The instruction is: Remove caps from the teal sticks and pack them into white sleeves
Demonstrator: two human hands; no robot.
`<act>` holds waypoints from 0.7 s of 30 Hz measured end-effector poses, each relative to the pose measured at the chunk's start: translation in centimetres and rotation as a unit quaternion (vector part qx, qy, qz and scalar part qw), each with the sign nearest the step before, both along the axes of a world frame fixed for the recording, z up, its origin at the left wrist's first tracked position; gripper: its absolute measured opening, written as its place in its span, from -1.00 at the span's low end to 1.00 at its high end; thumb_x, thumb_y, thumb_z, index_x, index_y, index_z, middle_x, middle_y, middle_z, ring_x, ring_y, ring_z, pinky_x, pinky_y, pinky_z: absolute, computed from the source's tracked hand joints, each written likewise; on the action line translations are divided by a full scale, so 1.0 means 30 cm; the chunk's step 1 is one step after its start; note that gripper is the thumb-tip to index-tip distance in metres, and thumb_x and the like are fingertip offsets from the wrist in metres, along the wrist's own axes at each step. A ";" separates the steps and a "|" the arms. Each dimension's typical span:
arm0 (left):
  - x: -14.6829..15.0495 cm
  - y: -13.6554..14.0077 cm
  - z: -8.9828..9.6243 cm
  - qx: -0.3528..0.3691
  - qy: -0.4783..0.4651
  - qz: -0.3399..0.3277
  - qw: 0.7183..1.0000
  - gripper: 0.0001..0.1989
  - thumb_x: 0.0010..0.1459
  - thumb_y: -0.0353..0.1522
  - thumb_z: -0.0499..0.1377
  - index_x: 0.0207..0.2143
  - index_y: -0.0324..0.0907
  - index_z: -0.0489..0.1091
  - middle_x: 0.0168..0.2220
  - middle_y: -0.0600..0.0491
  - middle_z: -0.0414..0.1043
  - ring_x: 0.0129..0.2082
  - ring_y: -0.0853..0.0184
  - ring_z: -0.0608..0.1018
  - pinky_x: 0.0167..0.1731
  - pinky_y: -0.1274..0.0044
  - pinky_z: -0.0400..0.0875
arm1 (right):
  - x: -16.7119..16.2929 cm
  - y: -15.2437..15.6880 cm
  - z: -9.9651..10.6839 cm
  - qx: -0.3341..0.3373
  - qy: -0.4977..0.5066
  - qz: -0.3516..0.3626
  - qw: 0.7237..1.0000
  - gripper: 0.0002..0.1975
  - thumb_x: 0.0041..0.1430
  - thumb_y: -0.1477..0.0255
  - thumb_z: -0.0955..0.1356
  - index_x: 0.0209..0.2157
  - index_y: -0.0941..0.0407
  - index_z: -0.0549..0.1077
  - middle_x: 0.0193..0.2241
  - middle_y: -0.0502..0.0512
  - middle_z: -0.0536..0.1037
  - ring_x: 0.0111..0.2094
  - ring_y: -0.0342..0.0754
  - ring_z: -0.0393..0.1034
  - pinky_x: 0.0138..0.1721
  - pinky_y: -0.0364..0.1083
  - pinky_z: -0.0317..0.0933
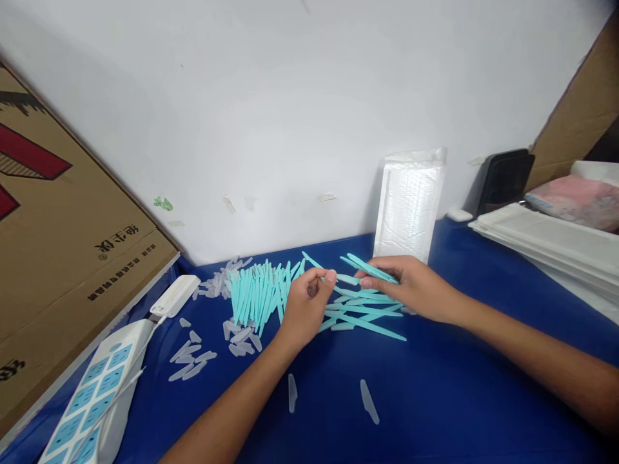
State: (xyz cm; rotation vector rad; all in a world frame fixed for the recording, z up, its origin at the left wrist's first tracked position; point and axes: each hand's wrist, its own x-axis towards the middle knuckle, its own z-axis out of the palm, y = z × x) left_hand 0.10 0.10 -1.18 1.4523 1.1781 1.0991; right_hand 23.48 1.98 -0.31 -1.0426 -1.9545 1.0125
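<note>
My right hand (pixel 403 283) is closed around a few turquoise eyebrow razors (pixel 365 265), their narrow ends pointing left. Thumb and fingertip of my left hand (pixel 309 299) are pinched at one end of a pale blade cap (pixel 347 280), which reaches across to my right thumb. Whether a razor sits inside that cap is hard to make out. Beneath both hands lies a loose, crossed pile of razors (pixel 367 317), some with caps on. Left of my left hand, a denser row of turquoise razors (pixel 256 293) lies side by side.
Translucent caps lie in a heap (pixel 220 280) and a scattered group (pixel 191 361), with two nearer me, one a single cap (pixel 370 401). A power strip (pixel 104 386) and cardboard box (pixel 72 258) border the left. A silvery bubble mailer (pixel 409 209) leans on the wall; white mailers (pixel 556 241) are stacked right.
</note>
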 end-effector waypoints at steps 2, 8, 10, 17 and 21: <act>-0.014 0.012 0.002 -0.079 -0.093 -0.001 0.992 -0.77 0.24 -0.20 0.17 -0.21 -0.19 0.42 -0.54 0.21 0.13 -0.63 0.51 0.01 -0.63 0.58 -0.08 | 0.018 0.013 0.014 0.017 0.006 -0.021 1.000 -0.50 0.26 -0.09 0.36 -0.27 0.08 0.62 -0.29 0.12 0.64 -0.20 0.11 0.46 -0.16 0.01 0.28; -0.045 0.021 0.006 -0.193 -0.209 -0.054 0.957 -0.64 0.10 -0.38 0.21 -0.01 -0.21 0.36 -0.34 0.09 0.35 -0.58 0.52 0.11 -0.62 0.61 -0.04 | 0.069 0.049 0.027 0.040 -0.052 -0.098 0.993 -0.46 0.31 -0.09 0.31 -0.35 0.09 0.59 -0.47 0.06 0.53 -0.43 -0.03 0.30 -0.37 -0.05 0.13; -0.045 0.017 0.003 -0.198 -0.188 -0.089 0.958 -0.59 0.17 -0.35 0.25 0.07 -0.19 0.32 -0.26 0.04 0.43 -0.58 0.54 0.11 -0.61 0.60 -0.01 | 0.073 0.054 0.015 0.013 -0.049 -0.081 0.995 -0.45 0.32 -0.10 0.29 -0.32 0.10 0.59 -0.53 0.02 0.46 -0.51 -0.09 0.21 -0.45 -0.08 0.06; -0.032 0.008 -0.004 -0.103 -0.110 -0.158 0.976 -0.67 0.39 -0.10 0.14 -0.02 -0.14 0.25 -0.09 -0.05 0.58 -0.68 0.60 0.13 -0.62 0.57 0.01 | 0.058 0.039 -0.006 -0.080 -0.012 -0.014 0.997 -0.44 0.34 -0.09 0.27 0.02 0.08 0.49 -0.34 0.06 0.57 -0.56 -0.15 0.17 -0.53 -0.12 0.07; -0.024 0.007 -0.005 -0.096 -0.050 -0.137 0.985 -0.61 0.40 0.00 0.05 -0.20 -0.14 0.28 -0.31 0.03 0.62 -0.76 0.58 0.08 -0.69 0.57 -0.07 | 0.047 0.014 0.012 -0.115 0.036 0.015 0.993 -0.57 0.34 -0.04 0.30 -0.11 0.05 0.35 -0.31 0.03 0.57 -0.59 -0.20 0.11 -0.57 -0.14 0.04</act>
